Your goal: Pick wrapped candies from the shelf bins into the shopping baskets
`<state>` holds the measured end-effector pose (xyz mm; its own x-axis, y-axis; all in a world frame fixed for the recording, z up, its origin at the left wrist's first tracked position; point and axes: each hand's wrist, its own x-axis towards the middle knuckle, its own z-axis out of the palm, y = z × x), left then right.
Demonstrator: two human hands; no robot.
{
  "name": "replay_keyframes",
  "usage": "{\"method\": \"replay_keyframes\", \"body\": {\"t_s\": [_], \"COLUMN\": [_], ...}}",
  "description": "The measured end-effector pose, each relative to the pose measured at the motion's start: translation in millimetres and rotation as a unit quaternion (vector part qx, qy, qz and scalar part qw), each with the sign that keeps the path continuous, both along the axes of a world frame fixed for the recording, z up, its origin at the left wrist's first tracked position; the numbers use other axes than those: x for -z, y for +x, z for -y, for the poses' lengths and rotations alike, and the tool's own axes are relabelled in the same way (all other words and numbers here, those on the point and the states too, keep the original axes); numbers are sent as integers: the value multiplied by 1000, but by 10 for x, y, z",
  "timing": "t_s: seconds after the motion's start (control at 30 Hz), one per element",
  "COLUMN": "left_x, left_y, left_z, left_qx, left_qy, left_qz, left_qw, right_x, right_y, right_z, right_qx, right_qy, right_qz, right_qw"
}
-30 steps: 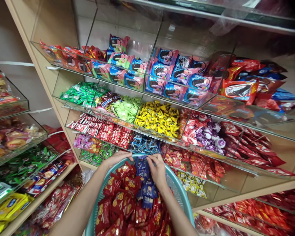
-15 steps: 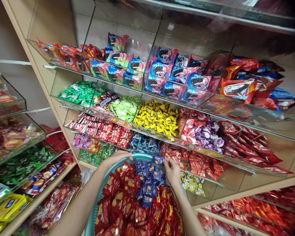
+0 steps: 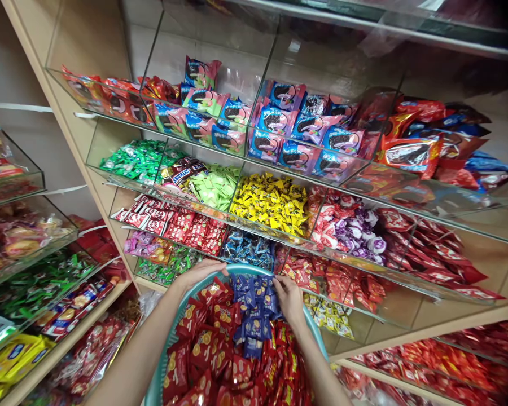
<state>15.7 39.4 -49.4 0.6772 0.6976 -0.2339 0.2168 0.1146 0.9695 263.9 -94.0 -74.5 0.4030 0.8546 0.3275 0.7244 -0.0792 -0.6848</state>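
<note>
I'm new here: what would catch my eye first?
Probably the teal basket at bottom centre, filled with red packets and a cluster of blue packets toward its far side. The left hand is at its rim, the right hand beside the blue packets. Beyond, bright yellow sweets stand out near the picture's middle.

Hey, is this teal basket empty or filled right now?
Filled: red packets spread across most of the teal basket, with blue packets near its far rim. How deep they go, I cannot tell.
</note>
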Motion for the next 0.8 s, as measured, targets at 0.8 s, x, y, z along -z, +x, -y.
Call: {"method": "replay_keyframes", "body": {"t_s": [0.8], "left_x": [-63], "left_y": [-5], "left_z": [64], "left_qx": [-7], "left_qy": [-6], "left_qz": [25], "left_qw": [1000], "right_x": [91], "right_y": [162], "right_z": [-1452], "right_qx": [74], "right_qy": [37], "right_qz": [-53], "right_qw": [995]}}
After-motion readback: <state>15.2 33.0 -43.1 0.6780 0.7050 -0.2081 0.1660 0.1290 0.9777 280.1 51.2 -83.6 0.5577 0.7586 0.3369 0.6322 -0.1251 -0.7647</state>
